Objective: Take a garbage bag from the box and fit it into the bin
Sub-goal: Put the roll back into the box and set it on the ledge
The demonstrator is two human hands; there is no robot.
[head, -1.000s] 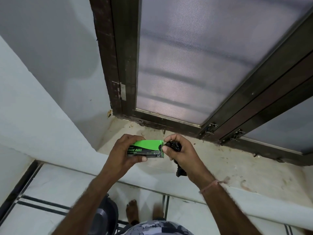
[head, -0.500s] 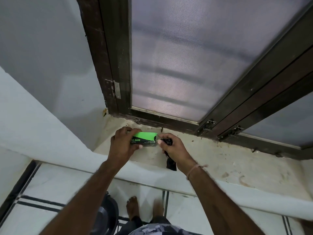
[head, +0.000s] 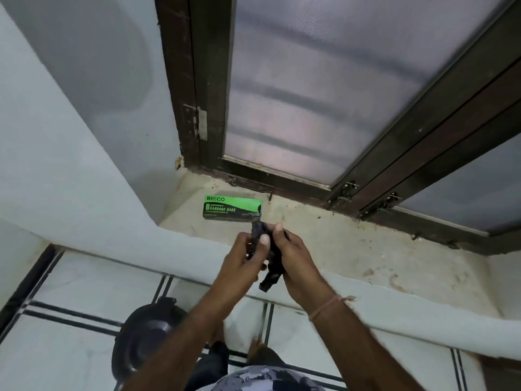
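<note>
A green and black box of garbage bags [head: 231, 208] lies flat on the stained window sill [head: 352, 244], close to the window frame. Just in front of it, both my hands hold a folded black garbage bag [head: 272, 263] above the sill's front edge. My left hand [head: 244, 259] pinches the bag's upper part with the thumb on top. My right hand [head: 296, 256] grips its other side, and the bag's lower end hangs down between the palms. A dark round bin [head: 141, 342] stands on the floor below my left forearm, partly hidden by it.
A dark wooden window frame [head: 197, 108] with frosted panes rises behind the sill. A white wall closes the left side. The floor [head: 70, 292] has white tiles with black lines. My feet stand by the bin, under the sill's ledge.
My left hand has let go of the box, which now lies on the sill. Both hands have drawn back toward me and now hold the black bag together.
</note>
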